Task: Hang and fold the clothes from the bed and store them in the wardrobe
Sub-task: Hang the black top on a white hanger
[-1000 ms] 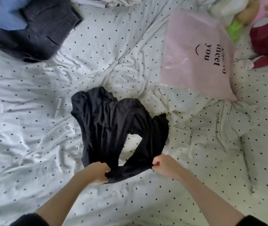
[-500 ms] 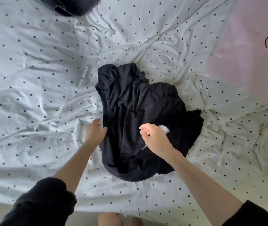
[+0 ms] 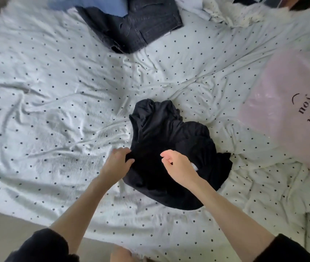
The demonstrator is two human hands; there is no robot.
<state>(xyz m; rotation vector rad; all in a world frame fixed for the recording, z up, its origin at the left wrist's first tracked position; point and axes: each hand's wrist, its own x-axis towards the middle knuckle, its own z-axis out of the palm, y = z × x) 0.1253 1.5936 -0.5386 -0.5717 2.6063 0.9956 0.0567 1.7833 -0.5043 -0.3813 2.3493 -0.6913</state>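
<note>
A crumpled black garment (image 3: 169,140) lies in the middle of the white dotted bed sheet (image 3: 56,110), near the bed's front edge. My left hand (image 3: 118,161) grips the garment's left edge, with a fold of black cloth between thumb and fingers. Over the garment's middle hovers my right hand (image 3: 176,165), fingers loosely curled with a gap to the thumb and nothing seen in them. A small white patch, perhaps a label, shows just right of that hand.
Folded dark jeans (image 3: 141,25) and a blue garment (image 3: 93,4) lie at the far side of the bed. White lacy cloth (image 3: 235,14) is at the top right. A pink plastic bag (image 3: 282,114) sits at the right. The floor (image 3: 8,224) shows at bottom left.
Both hands let go of the garment's near hem and moved up over it. My left hand has now taken hold of the left edge; the view has tilted up to show the jeans.
</note>
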